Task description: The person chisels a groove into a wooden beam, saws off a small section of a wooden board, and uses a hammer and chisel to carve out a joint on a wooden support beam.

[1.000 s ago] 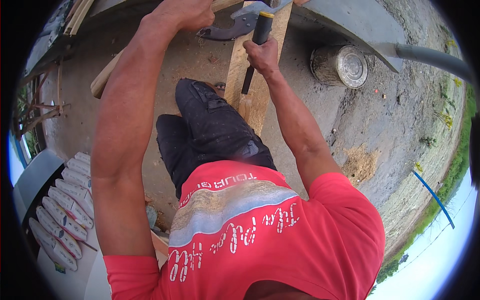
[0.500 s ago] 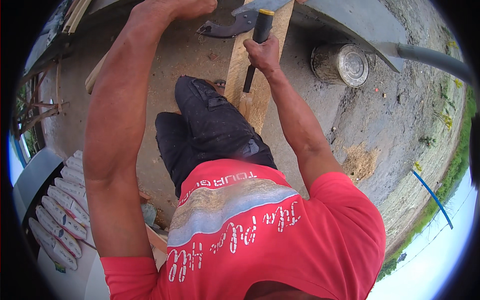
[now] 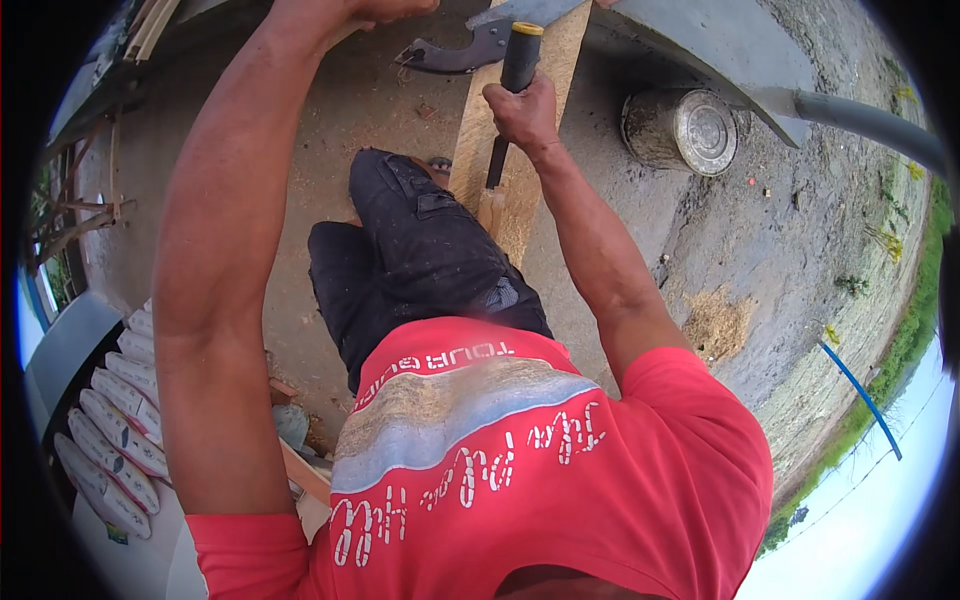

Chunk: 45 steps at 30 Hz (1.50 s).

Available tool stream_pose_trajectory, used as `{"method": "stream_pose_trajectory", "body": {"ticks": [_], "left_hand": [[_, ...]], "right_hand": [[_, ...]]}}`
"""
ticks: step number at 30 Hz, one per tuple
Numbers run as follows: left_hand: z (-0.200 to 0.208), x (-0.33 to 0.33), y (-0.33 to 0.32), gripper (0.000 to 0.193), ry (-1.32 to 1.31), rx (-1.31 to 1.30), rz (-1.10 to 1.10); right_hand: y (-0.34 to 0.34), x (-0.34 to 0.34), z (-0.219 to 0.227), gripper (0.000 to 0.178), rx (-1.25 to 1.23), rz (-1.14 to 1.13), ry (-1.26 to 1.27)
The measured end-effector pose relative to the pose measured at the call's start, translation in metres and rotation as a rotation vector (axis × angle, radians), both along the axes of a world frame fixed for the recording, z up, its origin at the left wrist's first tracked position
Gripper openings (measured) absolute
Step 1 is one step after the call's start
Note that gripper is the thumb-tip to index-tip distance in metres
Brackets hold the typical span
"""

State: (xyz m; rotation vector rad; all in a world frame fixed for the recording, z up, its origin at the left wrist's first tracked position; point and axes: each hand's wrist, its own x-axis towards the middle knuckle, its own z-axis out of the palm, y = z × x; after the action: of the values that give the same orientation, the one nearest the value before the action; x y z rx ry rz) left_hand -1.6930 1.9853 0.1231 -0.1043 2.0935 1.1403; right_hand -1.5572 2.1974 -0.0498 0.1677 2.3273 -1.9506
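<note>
My right hand (image 3: pixel 524 112) is wrapped round the dark handle of a chisel (image 3: pixel 522 58), which has a yellow-ringed end. Its dark blade points down to a cut recess in a long wooden plank (image 3: pixel 520 222). At the top edge, my raised left hand (image 3: pixel 392 8) is closed and partly cut off by the frame; a pale sliver shows beneath it, but what it grips is hidden. Between the hands, a handsaw (image 3: pixel 462 55) with a dark handle lies with its blade across the plank.
A cement-stained bucket (image 3: pixel 680 130) lies on the concrete to the right, near a grey slab-like panel (image 3: pixel 720 50) and a pipe (image 3: pixel 870 118). Sawdust (image 3: pixel 718 322) is heaped nearby. Several packed white bags (image 3: pixel 125 430) are at the lower left. My knees are beside the plank.
My left arm has shifted slightly outward to the left, and a pale sliver now shows under that hand. The chisel and right hand have dipped a little, its tip staying at the recess.
</note>
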Motion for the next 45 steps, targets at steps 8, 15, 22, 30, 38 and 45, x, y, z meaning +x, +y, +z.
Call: {"method": "stream_pose_trajectory", "body": {"ticks": [8, 15, 22, 30, 38, 45], "left_hand": [[0.058, 0.054, 0.044, 0.019, 0.515, -0.518, -0.358], [0.058, 0.055, 0.034, 0.026, 0.247, -0.311, -0.112], [0.086, 0.062, 0.046, 0.033, 0.478, -0.475, -0.340], [0.044, 0.070, 0.046, 0.024, 0.639, -0.564, -0.604], [0.050, 0.039, 0.036, 0.023, 0.604, -0.498, -0.330], [0.068, 0.064, 0.039, 0.037, 0.588, -0.392, -0.282]], "right_hand": [[0.004, 0.000, -0.003, 0.019, 0.017, -0.086, 0.085], [0.001, 0.001, 0.007, 0.021, 0.034, 0.006, 0.048], [0.005, -0.005, 0.002, 0.021, 0.118, -0.015, 0.073], [0.001, 0.001, 0.000, 0.020, 0.090, 0.011, 0.098], [-0.005, 0.007, 0.003, 0.018, -0.009, -0.050, 0.183], [-0.001, 0.005, 0.010, 0.019, 0.105, -0.026, 0.150]]}}
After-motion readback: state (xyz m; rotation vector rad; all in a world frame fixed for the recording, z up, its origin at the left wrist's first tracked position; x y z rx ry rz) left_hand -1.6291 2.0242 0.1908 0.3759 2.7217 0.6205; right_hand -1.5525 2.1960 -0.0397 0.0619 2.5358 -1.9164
